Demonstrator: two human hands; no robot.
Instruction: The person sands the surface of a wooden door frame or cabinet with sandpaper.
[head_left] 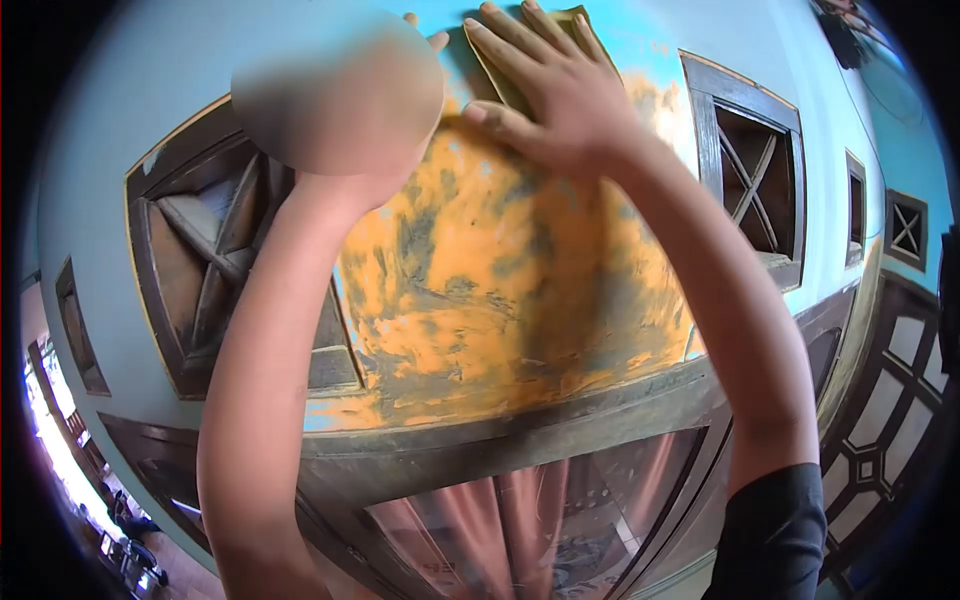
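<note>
Pale blue paint covers the wall (75, 225) around the fingers, and a mottled orange-and-dark patch (480, 240) spreads below them. The right hand (565, 95) is nearer the thin, dark olive-brown rectangular sheet (508, 83): it lies directly beneath those fingers, between them and the wall. They are spread wide and flat over it, thumb apart; its covered outline leaves the long axis unclear. Left of the sheet, the left hand (385, 110) is mostly blurred, so its grip cannot be told.
</note>
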